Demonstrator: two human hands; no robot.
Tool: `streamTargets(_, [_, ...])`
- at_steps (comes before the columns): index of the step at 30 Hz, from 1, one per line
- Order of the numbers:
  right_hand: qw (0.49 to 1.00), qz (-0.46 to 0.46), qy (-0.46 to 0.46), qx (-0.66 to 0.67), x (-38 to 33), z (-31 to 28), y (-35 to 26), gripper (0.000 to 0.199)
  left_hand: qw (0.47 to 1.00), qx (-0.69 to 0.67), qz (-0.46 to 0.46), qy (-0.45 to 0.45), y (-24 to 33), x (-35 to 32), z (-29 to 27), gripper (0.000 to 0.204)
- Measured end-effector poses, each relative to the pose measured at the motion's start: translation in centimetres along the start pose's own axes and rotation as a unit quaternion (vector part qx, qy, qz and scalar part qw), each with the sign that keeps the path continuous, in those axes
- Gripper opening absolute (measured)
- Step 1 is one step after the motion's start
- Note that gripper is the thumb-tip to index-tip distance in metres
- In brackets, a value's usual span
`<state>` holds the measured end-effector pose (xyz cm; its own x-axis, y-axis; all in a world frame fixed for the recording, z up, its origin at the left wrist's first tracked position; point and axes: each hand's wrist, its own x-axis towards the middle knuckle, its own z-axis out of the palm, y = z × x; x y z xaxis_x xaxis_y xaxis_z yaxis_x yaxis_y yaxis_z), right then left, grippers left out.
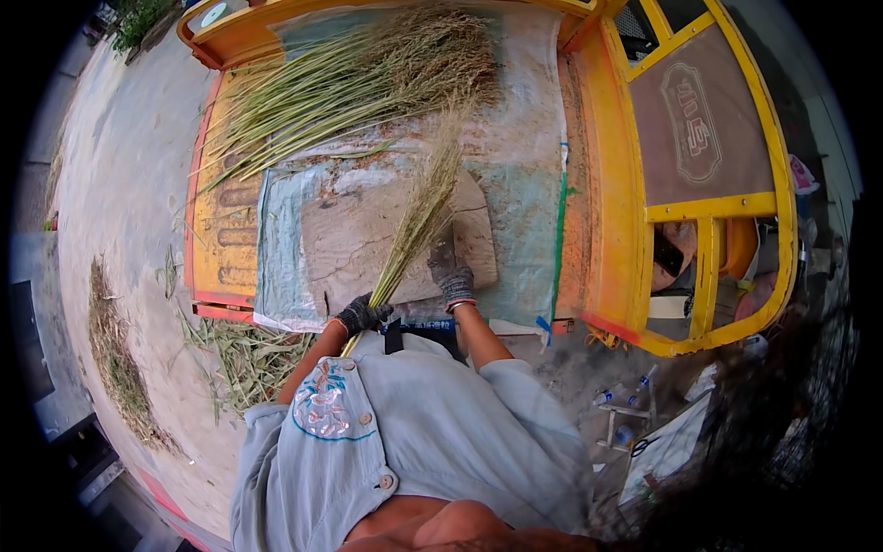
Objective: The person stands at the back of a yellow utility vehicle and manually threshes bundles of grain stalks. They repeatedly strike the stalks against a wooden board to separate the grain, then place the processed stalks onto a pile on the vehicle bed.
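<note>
My left hand (363, 316), in a dark grey knit glove, is closed around the lower stems of a bundle of seed-headed stalks (414, 221). The bundle slants up and away, its feathery heads toward the far side, over a worn brown board (354, 239). My right hand (452, 283), gloved too, is closed just right of the bundle, above the board's near right part. A flat, dark, blade-like tool (443, 247) extends from its fingers beside the stalks; its exact kind is unclear. Beyond the board lies a large pile of similar stalks (322, 101), brown heads to the right.
A pale blue-white sheet (524, 230) covers the yellow and orange cart bed (221, 212) beneath the board. To the right stands a yellow metal frame (777, 120) with a brown panel. Cut leaves (258, 363) and a dried stalk heap (120, 359) lie on the concrete at left.
</note>
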<state>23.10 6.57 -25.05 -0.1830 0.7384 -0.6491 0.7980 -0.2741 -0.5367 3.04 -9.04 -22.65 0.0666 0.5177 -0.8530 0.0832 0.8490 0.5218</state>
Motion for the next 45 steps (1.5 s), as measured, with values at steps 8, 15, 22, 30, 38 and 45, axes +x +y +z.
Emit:
streamTargets(8, [0.656, 0.118, -0.168, 0.727, 4.8, 7.3, 2.2, 0.046, 0.986, -0.123, 0.103, 0.045, -2.3, 2.9, 1.4, 0.036])
streamTargets(15, [0.916, -0.075, -0.185, 0.348, 4.2, 6.2, 4.7, 0.048, 0.980, 0.015, 0.174, 0.100, -2.2, 1.8, -0.2, 0.030])
streamTargets(22, [0.895, -0.072, -0.211, 0.387, 4.2, 6.8, 4.7, 0.053, 0.931, -0.344, -0.026, -0.120, -0.2, 1.0, 0.3, 0.043])
streamTargets(30, [0.934, -0.215, -0.224, 0.177, 2.4, 7.7, 4.9, 0.050, 0.989, 0.011, 0.025, 0.145, -4.1, 4.1, 1.0, 0.028])
streamTargets(38, [0.958, -0.174, -0.196, 0.120, 2.7, 8.5, 5.3, 0.053, 0.887, 0.128, 0.261, 0.358, -2.7, 2.6, 2.3, 0.011])
streamTargets(45, [0.972, -0.214, -0.068, 0.066, -3.0, 2.0, -1.6, 0.052, 0.978, 0.087, 0.128, 0.138, 0.8, -2.2, 2.3, 0.033])
